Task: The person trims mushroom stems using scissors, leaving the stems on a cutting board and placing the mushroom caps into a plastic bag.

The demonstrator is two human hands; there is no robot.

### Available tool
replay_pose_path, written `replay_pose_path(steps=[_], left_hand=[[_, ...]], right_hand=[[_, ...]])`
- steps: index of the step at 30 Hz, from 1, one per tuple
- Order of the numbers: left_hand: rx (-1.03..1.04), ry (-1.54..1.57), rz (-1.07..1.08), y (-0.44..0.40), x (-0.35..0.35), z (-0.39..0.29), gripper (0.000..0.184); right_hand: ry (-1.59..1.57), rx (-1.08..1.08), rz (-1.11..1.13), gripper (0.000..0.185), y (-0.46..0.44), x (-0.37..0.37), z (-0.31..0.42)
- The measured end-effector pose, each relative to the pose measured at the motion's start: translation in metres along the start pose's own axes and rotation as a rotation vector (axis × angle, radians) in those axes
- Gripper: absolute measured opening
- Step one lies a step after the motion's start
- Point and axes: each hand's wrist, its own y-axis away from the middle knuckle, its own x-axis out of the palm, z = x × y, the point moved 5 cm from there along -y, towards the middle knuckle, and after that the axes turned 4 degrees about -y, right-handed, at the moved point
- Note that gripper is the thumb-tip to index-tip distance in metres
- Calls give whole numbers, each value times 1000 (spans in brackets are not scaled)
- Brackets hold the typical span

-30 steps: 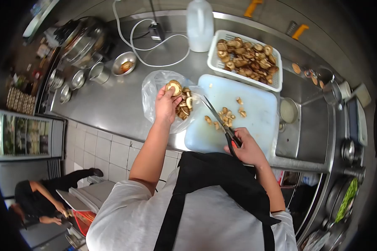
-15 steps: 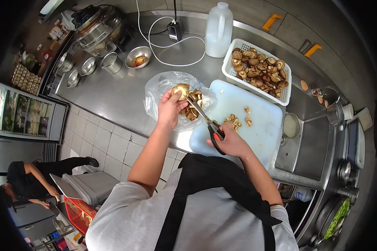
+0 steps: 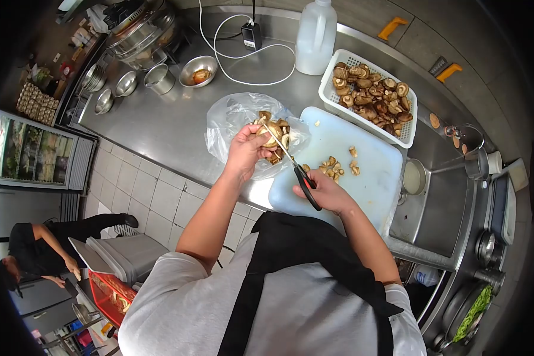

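Note:
My left hand (image 3: 246, 149) is closed around a brown mushroom (image 3: 269, 136), held above a clear plastic bag (image 3: 219, 132) with more mushrooms in it. In my right hand (image 3: 325, 192) is a pair of scissors (image 3: 303, 178) with black and red handles. Its blades reach up and left to the held mushroom and lie across it. On the pale blue cutting board (image 3: 368, 190), right of the scissors, lie several cut mushroom stems (image 3: 332, 168). A white perforated basket (image 3: 409, 140) beyond the board holds many whole mushrooms (image 3: 374, 95).
A translucent jug (image 3: 315, 41) stands behind the board, beside a white cable (image 3: 249, 83). Metal bowls (image 3: 197, 64) line the counter's far left. A sink (image 3: 439, 207) is on the right. At lower left, a person (image 3: 47, 249) is near a red crate (image 3: 104, 296).
The scissors now lie across the mushroom, their blades closer together and the handles nearer each other. The mushroom has turned in my left hand. The whole view has shifted slightly.

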Motion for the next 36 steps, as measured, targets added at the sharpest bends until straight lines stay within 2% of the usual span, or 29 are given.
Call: replay_pose_path(steps=[2,4,11,13,16,20,22,28,31,36], left_hand=[[-8,-13,-7,-2,-6,-1,19],[-30,-13,-9,-5,-12,-1,20],[-127,-12,-30,-17,-32,6,21],[-199,-17,-63,-20,-38,10,27],[-76,-6,-96,-23,-44,5,35],[-18,-13,-104,-20,-45,-2,42],[-12,-59,-254,-13,-41,-8,41],[-29,21,-77,-19,-30,-1,29],[-39,-9,-66,-14,-21,-2,23],[-35,-95,-57,-13,-21,-1,19]], right_hand=[[30,-31,-30,53,-3,1,5],[-116,57,33,50,-4,6,10],[-108,110,21,48,-18,11,3],[-200,158,33,47,-22,13,-5],[-114,93,-15,46,-21,9,-11],[-90,12,23,46,-8,3,-13],[48,-66,18,50,-5,1,-15],[-10,14,64,53,6,0,-5],[60,-87,26,53,-1,2,-10],[36,-23,56,53,-3,6,-3]])
